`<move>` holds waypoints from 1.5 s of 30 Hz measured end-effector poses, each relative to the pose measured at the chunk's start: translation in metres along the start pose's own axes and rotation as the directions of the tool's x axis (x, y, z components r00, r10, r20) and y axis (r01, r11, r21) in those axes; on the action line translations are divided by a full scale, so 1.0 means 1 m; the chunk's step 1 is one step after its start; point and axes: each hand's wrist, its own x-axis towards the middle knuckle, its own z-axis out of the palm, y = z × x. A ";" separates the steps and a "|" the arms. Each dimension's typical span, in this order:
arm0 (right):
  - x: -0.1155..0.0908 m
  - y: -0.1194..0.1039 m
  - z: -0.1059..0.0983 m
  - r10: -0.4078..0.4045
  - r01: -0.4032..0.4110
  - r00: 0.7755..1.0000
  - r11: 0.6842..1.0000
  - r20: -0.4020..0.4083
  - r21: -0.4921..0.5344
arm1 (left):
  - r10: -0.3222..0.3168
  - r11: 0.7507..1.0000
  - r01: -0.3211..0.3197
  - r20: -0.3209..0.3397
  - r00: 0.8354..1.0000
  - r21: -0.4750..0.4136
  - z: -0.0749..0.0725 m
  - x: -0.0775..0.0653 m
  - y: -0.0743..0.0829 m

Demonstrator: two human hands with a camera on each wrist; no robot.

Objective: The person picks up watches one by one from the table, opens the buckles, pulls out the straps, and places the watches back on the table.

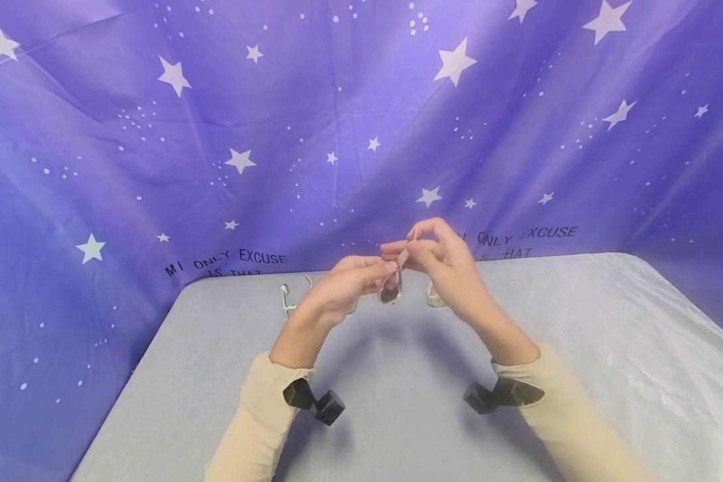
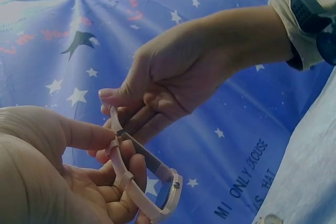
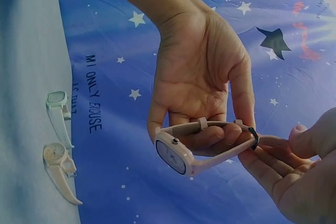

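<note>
A wristwatch [image 1: 389,294] with a pale pink strap and a rectangular case hangs between the two hands, above the table. Its strap forms a closed loop, the tail passing through a dark-looking buckle [image 3: 254,138]. My left hand [image 1: 340,289] pinches the strap beside the buckle, its thumb on top and the other fingers curled beneath. With thumb and fingers, my right hand [image 1: 448,264] holds the strap's tail end [image 2: 115,115]. The watch face [image 3: 173,156] lies below the fingers, tilted. Fingers partly cover the strap in every view.
On the grey cloth-covered table [image 1: 397,402] lie a mint-green watch [image 3: 57,99] and a cream watch [image 3: 55,153] near the far edge. A purple star-patterned curtain [image 1: 337,100] hangs right behind the table. Both wrists carry black camera mounts [image 1: 328,407].
</note>
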 end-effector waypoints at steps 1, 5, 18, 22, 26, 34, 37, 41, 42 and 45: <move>0.000 0.000 -0.001 0.010 -0.010 1.000 1.000 -0.001 0.008 | 0.001 1.000 -0.001 0.006 1.000 -0.010 0.000 0.000 0.000; 0.000 0.000 -0.002 0.045 -0.045 0.999 0.998 0.000 0.041 | 0.010 0.999 -0.009 0.032 0.999 -0.041 0.000 0.000 0.000; -0.002 0.001 -0.001 0.055 -0.049 0.998 0.980 -0.024 0.192 | 0.005 0.997 -0.002 0.047 0.999 -0.074 0.004 0.000 -0.001; -0.002 0.000 0.000 0.043 -0.034 0.998 0.977 -0.040 0.211 | 0.018 0.996 -0.014 0.050 0.999 -0.083 0.006 0.000 0.000; -0.002 0.000 -0.001 0.043 -0.033 0.998 0.978 -0.049 0.205 | 0.023 0.996 -0.018 0.056 0.998 -0.089 0.006 0.000 0.001; -0.002 0.000 -0.005 0.053 -0.043 0.997 0.985 -0.058 0.169 | 0.053 0.995 -0.045 0.091 0.994 -0.085 0.002 0.001 -0.001; -0.002 -0.001 -0.005 0.069 -0.059 0.996 0.987 -0.057 0.152 | 0.056 0.997 -0.051 0.091 0.994 -0.053 0.000 0.001 -0.001; -0.001 -0.002 -0.006 0.075 -0.066 0.995 0.989 -0.059 0.136 | 0.075 0.996 -0.076 0.030 0.997 0.038 -0.001 0.000 0.000; -0.001 -0.003 -0.006 0.072 -0.063 0.995 0.989 -0.062 0.132 | 0.089 0.994 -0.090 0.009 0.996 0.067 -0.001 0.000 0.000; 0.000 -0.004 -0.006 0.056 -0.047 0.996 0.992 -0.074 0.115 | 0.157 0.975 -0.148 -0.038 0.987 0.166 0.000 -0.001 0.000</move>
